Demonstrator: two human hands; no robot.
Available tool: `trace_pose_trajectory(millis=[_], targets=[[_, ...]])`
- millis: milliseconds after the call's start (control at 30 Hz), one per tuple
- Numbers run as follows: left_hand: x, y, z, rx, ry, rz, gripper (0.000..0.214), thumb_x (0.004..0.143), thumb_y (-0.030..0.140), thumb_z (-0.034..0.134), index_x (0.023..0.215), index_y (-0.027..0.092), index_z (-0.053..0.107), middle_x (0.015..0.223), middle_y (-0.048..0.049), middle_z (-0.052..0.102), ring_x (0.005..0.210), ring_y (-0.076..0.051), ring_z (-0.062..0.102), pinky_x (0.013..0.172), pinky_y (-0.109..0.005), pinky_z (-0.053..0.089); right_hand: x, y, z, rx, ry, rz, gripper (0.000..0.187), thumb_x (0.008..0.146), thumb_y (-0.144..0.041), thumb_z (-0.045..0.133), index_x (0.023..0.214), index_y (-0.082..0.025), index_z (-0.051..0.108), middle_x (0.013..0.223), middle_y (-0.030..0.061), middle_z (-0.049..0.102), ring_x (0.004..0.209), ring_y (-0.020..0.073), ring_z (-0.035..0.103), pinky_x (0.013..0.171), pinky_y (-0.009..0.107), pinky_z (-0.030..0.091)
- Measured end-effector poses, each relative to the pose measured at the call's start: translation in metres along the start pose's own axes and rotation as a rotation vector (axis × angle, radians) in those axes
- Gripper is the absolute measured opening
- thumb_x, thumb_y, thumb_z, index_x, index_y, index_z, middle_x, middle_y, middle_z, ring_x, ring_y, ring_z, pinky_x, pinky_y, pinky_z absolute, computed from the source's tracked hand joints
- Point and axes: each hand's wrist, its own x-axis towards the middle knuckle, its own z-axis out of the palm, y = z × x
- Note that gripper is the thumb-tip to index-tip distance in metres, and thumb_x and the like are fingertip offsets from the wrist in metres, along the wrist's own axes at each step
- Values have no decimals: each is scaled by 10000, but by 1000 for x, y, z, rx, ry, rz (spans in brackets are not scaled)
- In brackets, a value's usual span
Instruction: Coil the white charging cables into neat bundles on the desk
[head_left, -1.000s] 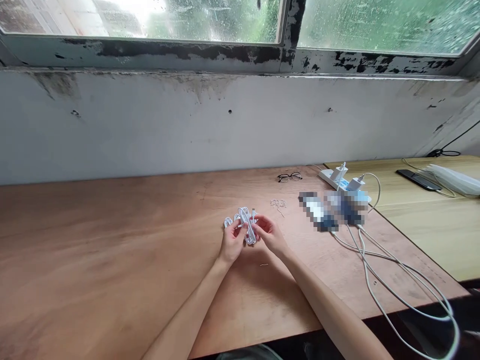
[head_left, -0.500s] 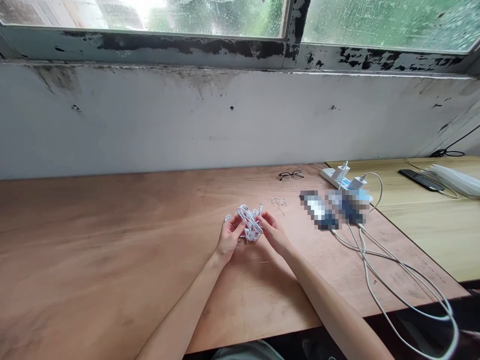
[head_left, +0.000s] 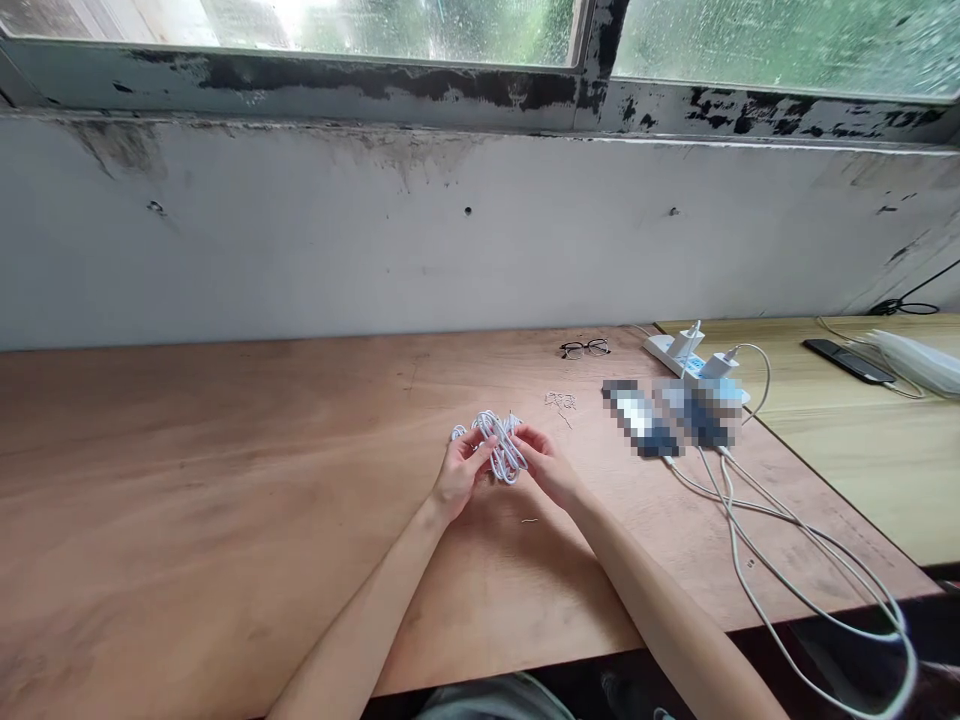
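Observation:
Between my two hands is a looped bundle of white cable (head_left: pixel 501 448), held just over the brown wooden table (head_left: pixel 225 500). My left hand (head_left: pixel 459 475) pinches the bundle from its left side, thumb on top. From the right, my right hand (head_left: pixel 546 462) grips the bundle's edge with thumb and fingers. Part of another white coil (head_left: pixel 458 432) shows behind my left fingers; whether it joins the bundle I cannot tell. A small heap of thin white ties or strings (head_left: pixel 560 402) lies beyond my right hand, and one short piece (head_left: pixel 529 520) lies nearer me.
Eyeglasses (head_left: pixel 585 348) lie near the wall. To the right are a white power strip (head_left: pixel 664 350) with chargers, two blurred devices (head_left: pixel 641 420) and long white cables (head_left: pixel 810 545) drooping over the table edge. A black phone (head_left: pixel 847 361) rests on the lighter table (head_left: pixel 862 450).
The connector end that stuck up beside my right fingers has tipped down or turned. The cable loops have shifted slightly in my hands, and the view has moved a little.

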Motion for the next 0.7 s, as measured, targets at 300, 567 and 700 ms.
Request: trace_pose_trajectory(millis=[300, 567, 700], targets=[[0, -1, -1, -8, 36, -32, 280, 665, 342, 732, 848, 152, 635, 838, -31, 678, 680, -118, 608, 625, -219, 485, -1, -1, -1, 44, -18, -4, 250, 650, -350, 754, 773, -195, 601, 750, -19, 600, 644, 100, 542, 588, 216, 441], [1, -3, -1, 56, 166, 23, 367, 601, 350, 758, 838, 160, 550, 735, 7, 645, 499, -67, 530, 459, -176, 422, -1, -1, -1, -11, -49, -13, 271, 669, -375, 735, 789, -199, 567, 772, -7, 605, 680, 124, 569, 611, 242, 455], [2, -3, -1, 74, 192, 38, 369, 599, 305, 752, 878, 167, 553, 730, 13, 641, 473, -62, 519, 448, -178, 417, -3, -2, 1, -34, -61, -15, 271, 674, -389, 728, 792, -208, 565, 758, -14, 609, 667, 125, 567, 612, 249, 458]])
